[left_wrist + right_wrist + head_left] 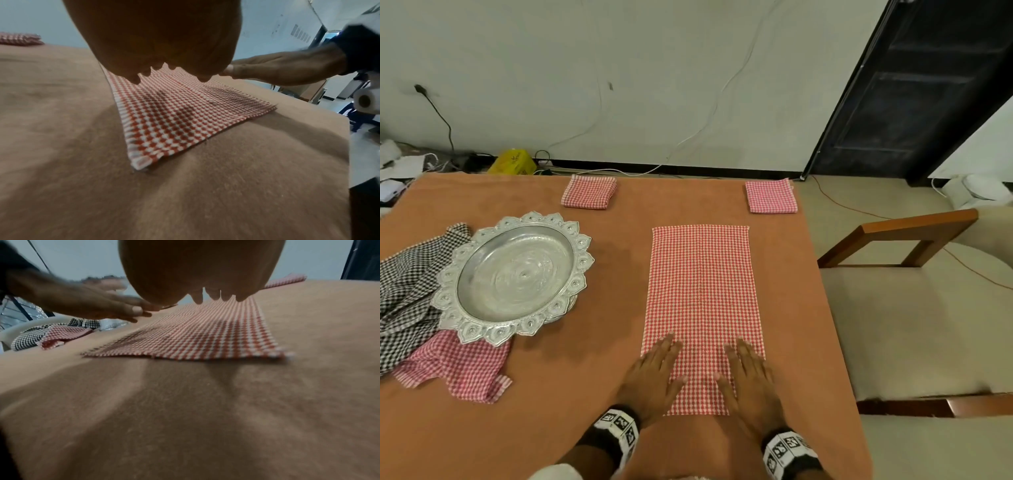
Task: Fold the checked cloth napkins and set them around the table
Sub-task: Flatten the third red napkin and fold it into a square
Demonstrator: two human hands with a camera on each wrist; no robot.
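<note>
Step in hand, by my reading: smoothing a half-folded red checked napkin [703, 308] flat before the next fold; it lies as a long rectangle on the orange-brown tablecloth [592, 377], its near end under both hands and its far end stretching away ahead of the fingertips; left hand [654, 373] spread flat, fingers straight and slightly fanned, palm down on the near left part of the napkin, gripping nothing; right hand [748, 377] likewise flat and splayed on the near right part, holding nothing; the two hands apart, a strip of cloth bare between them; wrist views agree, fingers extended over the check, though whether the palms bear down hard or only rest I cannot tell; two folded red napkins already set out well beyond the fingertips, one ahead and to the left [589, 192], one ahead and slightly right at the table's far corner [770, 197]; off to the left of the left hand, an embossed silver tray [513, 277] sits on a heap of unfolded cloths, black-checked [407, 291] and red [458, 370]; so the task looks partway done; next move likely calls for pinching the near corners and carrying them to the far edge, corners matched, then pressing the crease.
</note>
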